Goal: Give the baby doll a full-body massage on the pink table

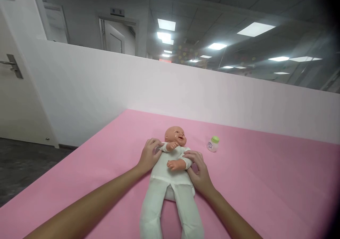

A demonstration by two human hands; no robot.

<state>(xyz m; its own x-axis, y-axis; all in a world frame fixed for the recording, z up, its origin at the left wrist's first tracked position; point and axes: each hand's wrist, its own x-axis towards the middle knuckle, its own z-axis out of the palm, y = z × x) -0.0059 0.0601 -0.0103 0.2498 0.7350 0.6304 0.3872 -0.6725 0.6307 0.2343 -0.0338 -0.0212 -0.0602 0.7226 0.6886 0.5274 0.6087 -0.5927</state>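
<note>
A baby doll (162, 176) with a bare plastic head, smooth face and white cloth body lies on its back on the pink tabletop (255, 186). Its two plastic forearms are bent over its chest, and its legs run out of the bottom of the view. My left hand (150, 155) grips the doll at its upper arm on the left side, fingers curled over the white sleeve. On the other side my right hand (199, 171) is wrapped round the doll's other upper arm, thumb low against its flank. Parts of both sleeves are hidden under my fingers.
A small clear jar (212, 146) with a green lid stands right of the doll's head. Behind the table runs a low white partition (170, 86) with glass above it. At the left are a door (18, 101) with a metal handle and dark floor (23, 168).
</note>
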